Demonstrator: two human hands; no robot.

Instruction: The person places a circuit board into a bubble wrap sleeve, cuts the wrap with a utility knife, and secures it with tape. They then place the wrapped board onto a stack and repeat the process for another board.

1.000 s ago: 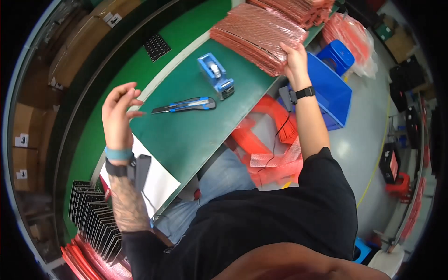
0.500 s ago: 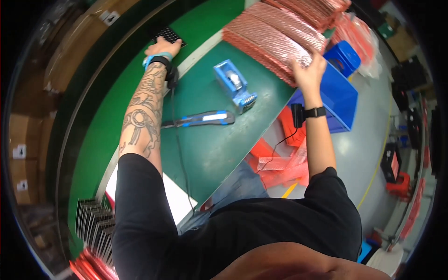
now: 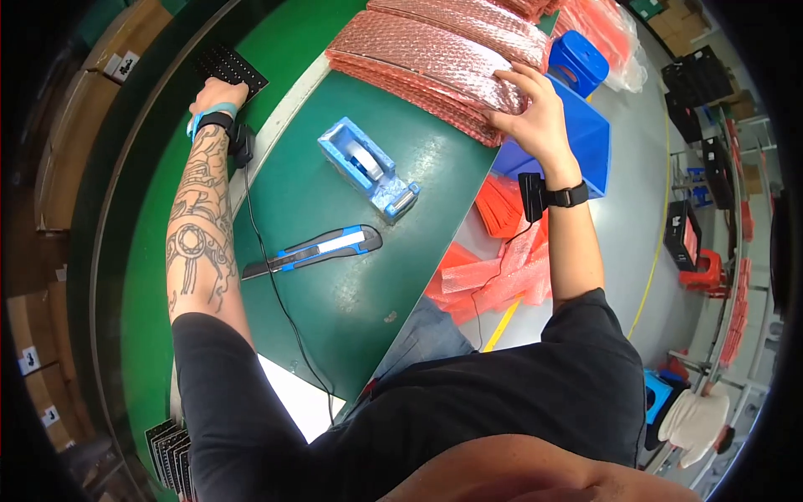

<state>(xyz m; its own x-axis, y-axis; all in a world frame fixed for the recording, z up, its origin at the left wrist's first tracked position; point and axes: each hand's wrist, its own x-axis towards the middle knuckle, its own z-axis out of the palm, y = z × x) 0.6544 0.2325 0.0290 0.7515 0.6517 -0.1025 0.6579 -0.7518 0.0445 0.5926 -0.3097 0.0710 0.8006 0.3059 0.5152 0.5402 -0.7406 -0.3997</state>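
My left hand point(image 3: 214, 94) is stretched far out to the upper left and rests on a black perforated panel point(image 3: 234, 69) lying on the green conveyor belt point(image 3: 284, 42). Its fingers are on the panel's near edge; whether they grip it I cannot tell. My right hand point(image 3: 535, 105) lies on the end of a thick stack of pink bubble-wrap bags point(image 3: 435, 50), fingers curled over the top bags at the table's right edge. Each wrist wears a band with a small black device.
On the dark green table point(image 3: 335, 318) lie a blue tape dispenser point(image 3: 368, 167) and a blue-and-black utility knife point(image 3: 314, 251). A blue bin point(image 3: 590, 134) and loose pink bags point(image 3: 493, 268) sit to the right. More black panels point(image 3: 171, 448) stand at lower left. Cardboard boxes point(image 3: 71, 125) line the left.
My left arm swung from near my body out to the far conveyor and settled on the black panel. My right hand shifted slightly along the stack of pink bags.
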